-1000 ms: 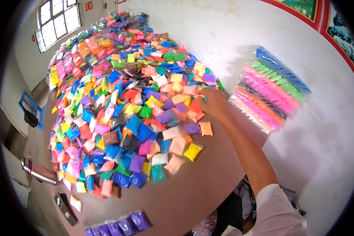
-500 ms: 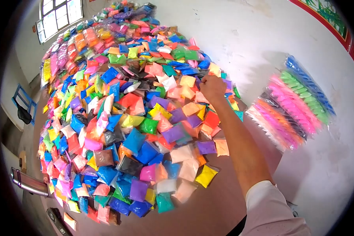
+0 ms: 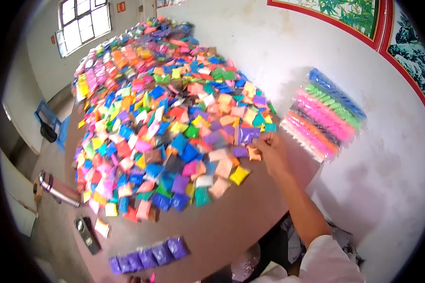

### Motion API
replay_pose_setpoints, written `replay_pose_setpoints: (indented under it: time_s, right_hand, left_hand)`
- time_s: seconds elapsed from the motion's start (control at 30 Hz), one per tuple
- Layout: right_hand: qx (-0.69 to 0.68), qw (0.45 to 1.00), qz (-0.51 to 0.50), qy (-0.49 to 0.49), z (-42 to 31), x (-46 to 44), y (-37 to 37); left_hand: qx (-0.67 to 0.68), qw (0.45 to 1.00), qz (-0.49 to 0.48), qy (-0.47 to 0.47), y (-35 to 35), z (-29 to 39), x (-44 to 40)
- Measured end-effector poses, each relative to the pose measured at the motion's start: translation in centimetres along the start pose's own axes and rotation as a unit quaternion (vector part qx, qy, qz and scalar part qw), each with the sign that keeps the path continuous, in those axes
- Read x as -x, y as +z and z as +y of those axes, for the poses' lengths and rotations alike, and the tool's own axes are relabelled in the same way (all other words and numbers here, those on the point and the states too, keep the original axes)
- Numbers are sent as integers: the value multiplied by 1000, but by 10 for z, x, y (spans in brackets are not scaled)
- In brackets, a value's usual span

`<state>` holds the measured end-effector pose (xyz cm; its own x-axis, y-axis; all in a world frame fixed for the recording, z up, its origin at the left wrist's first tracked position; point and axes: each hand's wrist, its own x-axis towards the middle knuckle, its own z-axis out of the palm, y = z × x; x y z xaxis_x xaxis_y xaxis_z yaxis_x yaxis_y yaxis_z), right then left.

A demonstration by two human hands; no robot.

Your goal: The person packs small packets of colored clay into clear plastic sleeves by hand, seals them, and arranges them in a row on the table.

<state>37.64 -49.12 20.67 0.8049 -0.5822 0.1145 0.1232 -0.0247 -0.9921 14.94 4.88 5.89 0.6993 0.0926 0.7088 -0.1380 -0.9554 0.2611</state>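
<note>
My right hand (image 3: 273, 147) pinches the edge of a small purple packet (image 3: 248, 135) at the right side of the big heap of packets (image 3: 174, 127). Just under it lie another purple packet (image 3: 240, 152) and a peach packet (image 3: 254, 153). A yellow packet (image 3: 240, 175) rests at the heap's near edge. Close to the table's front edge is a row of overlapping purple packets (image 3: 148, 257). My left hand cannot be made out in the picture.
Rows of packets in clear wrap (image 3: 323, 115) lie to the right, by the wall. On the left are a steel flask (image 3: 59, 188) and a black device (image 3: 87, 235) on the brown table (image 3: 231, 221). A blue chair (image 3: 52, 123) stands beyond.
My right hand has come back toward me from the heap's far right side, now with a purple packet in its fingers. The view has shifted, bringing the purple row into sight.
</note>
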Motion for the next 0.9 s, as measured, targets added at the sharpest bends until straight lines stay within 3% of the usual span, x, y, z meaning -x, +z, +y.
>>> replay_pose_setpoints:
  time_s: [0.1, 0.17, 0.23, 0.3, 0.37, 0.5, 0.67, 0.8, 0.9]
  right_hand:
    - [-15, 998, -29, 52, 11, 95, 5]
    - [-62, 990, -53, 111, 11, 156, 20]
    - [-98, 980, -79, 156, 19, 213, 29]
    - [-111, 973, -93, 180, 12, 260, 40]
    - [-168, 957, -128, 200, 29, 299, 42]
    - [-180, 926, -218, 252, 34, 360, 49]
    - [-131, 919, -278, 249, 29, 398, 44]
    - [-73, 921, -342, 173, 40, 397, 24]
    - [2, 919, -364, 149, 24, 386, 20]
  left_hand:
    - [173, 970, -18, -170, 3, -12, 22]
    - [190, 964, -16, -185, -8, -6, 20]
    - [273, 909, -40, -311, -11, -16, 29]
    - [306, 900, 1, -312, -17, -10, 24]
    - [253, 950, -20, -182, -35, 11, 9]
    - [443, 837, -188, -259, -54, 85, -9]
    - [573, 667, -303, -368, -50, 133, -11]
    - [555, 673, -329, -361, -45, 124, 2]
    - [491, 770, -353, -203, -45, 119, 6]
